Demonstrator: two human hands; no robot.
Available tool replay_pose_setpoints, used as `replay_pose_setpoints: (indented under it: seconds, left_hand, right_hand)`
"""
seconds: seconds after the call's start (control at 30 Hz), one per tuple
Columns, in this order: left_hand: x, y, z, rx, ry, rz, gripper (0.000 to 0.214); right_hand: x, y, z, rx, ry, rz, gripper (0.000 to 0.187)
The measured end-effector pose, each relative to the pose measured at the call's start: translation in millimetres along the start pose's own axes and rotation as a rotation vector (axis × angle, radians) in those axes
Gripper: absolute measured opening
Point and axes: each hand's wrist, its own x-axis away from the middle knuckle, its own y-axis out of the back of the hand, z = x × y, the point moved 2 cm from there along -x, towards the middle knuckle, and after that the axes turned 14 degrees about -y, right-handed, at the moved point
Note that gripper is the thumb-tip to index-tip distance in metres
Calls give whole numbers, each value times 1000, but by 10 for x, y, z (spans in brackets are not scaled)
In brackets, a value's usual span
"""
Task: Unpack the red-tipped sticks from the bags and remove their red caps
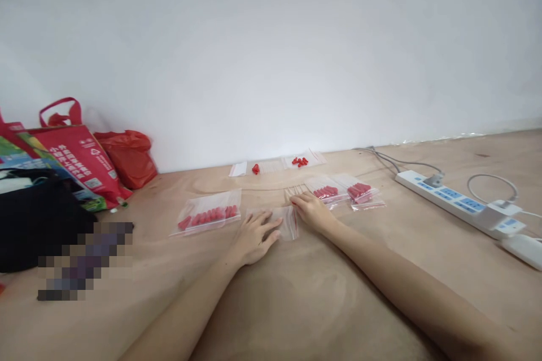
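Note:
My left hand (255,235) lies flat with its fingers spread over a clear zip bag (285,224), which seems to hold nothing. Beside the bag's right edge, my right hand (314,211) has its fingers drawn together; what is in them, if anything, is too small to make out. Several thin sticks (295,189) lie just beyond its fingertips. To the right are a zip bag of red pieces (325,192) and another bag of red pieces (359,192). Left of my left hand lies a wider bag with a row of red pieces (207,216).
Near the wall are loose red pieces (300,162), a small red heap (256,168) and flat clear bags (273,166). A white power strip (457,200) with cables lies right. Shopping bags (84,163), a red plastic bag (131,158) and a black bag (42,225) stand left.

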Motion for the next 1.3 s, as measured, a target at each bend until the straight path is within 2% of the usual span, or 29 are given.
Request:
replay_pose_setpoints:
  seconds: [0.13,0.2,0.3,0.4,0.53,0.7,0.83,0.97,1.07,1.2,1.3]
  left_hand:
    - [-34,95,-73,-198,99,-100,26]
    - [-46,103,-79,-230,132,-139,22]
    - [-63,78,-5,-152,187,-203,17]
    - [-105,52,119,-13,266,-232,12]
    - [-216,38,241,100,343,-220,20]
    - [-304,38,304,151,409,-113,32]
    - [-281,46,255,177,432,-50,18]
    - [-262,113,225,144,460,-96,7]
    - [-215,284,377,91,571,-174,9]
    - [-57,549,739,22,762,-306,21]
    - [60,591,919,2,861,-341,32]
  right_hand:
    - [38,-28,27,142,89,62,23]
    - [53,-19,43,193,103,82,23]
    - [82,-3,64,259,102,98,20]
    - [113,29,84,256,71,59,20]
    - [164,98,136,120,27,-35,23]
    - [233,136,210,18,85,-38,24]
    - [243,128,199,2,67,-9,21]
    - [238,119,174,-2,44,34,17]
    - [240,113,158,-8,30,35,16]
    - [243,94,148,-12,25,39,15]
    - [240,83,149,-15,27,50,15]
